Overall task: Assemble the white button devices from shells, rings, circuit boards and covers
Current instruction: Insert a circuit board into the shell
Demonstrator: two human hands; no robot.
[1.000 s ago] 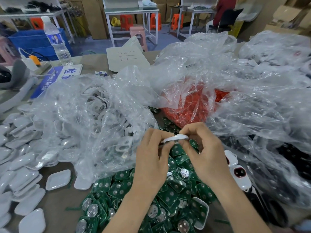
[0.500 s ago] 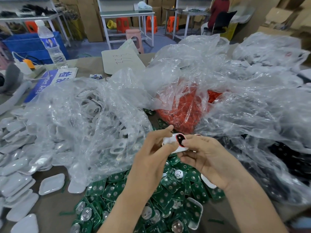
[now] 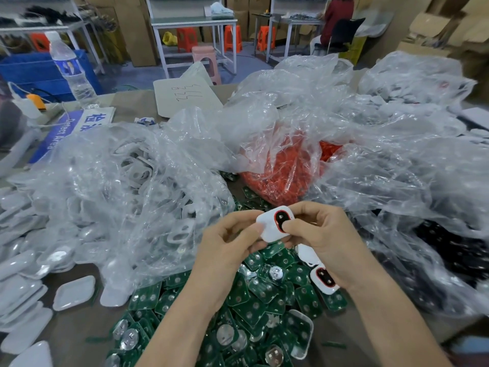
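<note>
Both hands hold one white button device (image 3: 274,225), its face with a red ring and black button turned up toward me. My left hand (image 3: 227,247) pinches its left edge; my right hand (image 3: 325,242) presses a thumb on the button side. Below them lies a heap of green circuit boards (image 3: 251,300). Two more assembled devices (image 3: 324,280) lie on the boards under my right wrist. White covers (image 3: 74,292) are stacked at the left. A clear bag of white shells (image 3: 137,186) sits left of centre, a bag of red rings (image 3: 285,176) behind my hands.
Crumpled clear bags (image 3: 397,160) cover the right side, one holding black parts (image 3: 449,250). A water bottle (image 3: 71,70), a blue sign (image 3: 66,128) and a white card (image 3: 185,96) stand at the back of the table. A person sits at a far bench.
The device was held edge-on between both hands; it has been turned face up, showing the red ring and black button, and my right thumb now rests on it.
</note>
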